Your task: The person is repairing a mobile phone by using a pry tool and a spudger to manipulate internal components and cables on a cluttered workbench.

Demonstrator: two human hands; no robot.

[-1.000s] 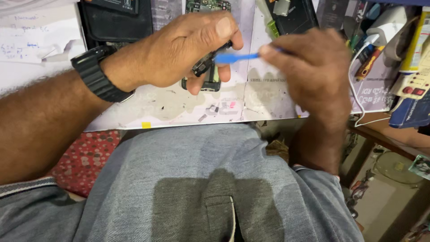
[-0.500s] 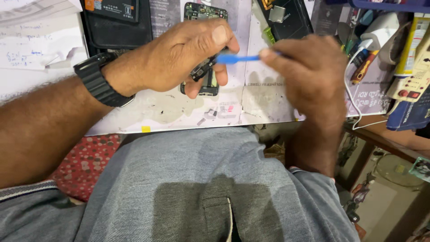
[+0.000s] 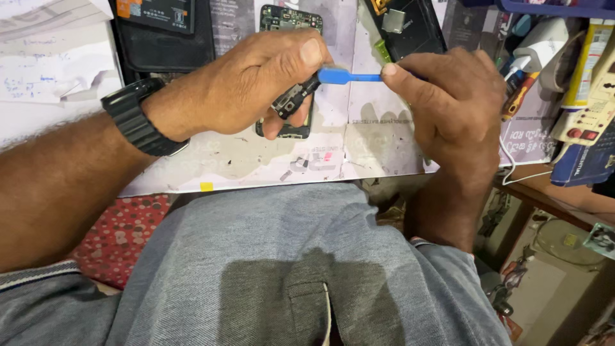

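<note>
At the far left of the worktop (image 3: 192, 176), sheets of handwritten paper (image 3: 45, 70) are spread flat. Just beside them a black phone shell (image 3: 163, 45) lies open like a shallow tray, and a dark battery with an orange corner (image 3: 157, 11) is seated in it. A black wristwatch (image 3: 138, 118) is worn on the left forearm. The left hand (image 3: 250, 86) is closed around a small black phone component (image 3: 291, 102), which is pinched between the thumb and the curled fingers. Part of a green circuit board (image 3: 288, 19) is seen above the knuckles, and its lower end is covered by the hand. Tiny loose parts (image 3: 307, 160) are scattered on the stained mat below. A blue plastic pry tool (image 3: 349, 77) is held level between the two hands; its flat tip is pressed against the component beside the left thumb, and its handle is gripped in the closed right hand (image 3: 448, 102), with the forefinger laid along it. A second black phone body (image 3: 410, 25) is set behind the right hand and is partly hidden by it. At the right edge a white charger (image 3: 538, 45), a yellow extension strip (image 3: 592, 96) and cables are crowded together. A grey shirt (image 3: 288, 256) fills the foreground.
</note>
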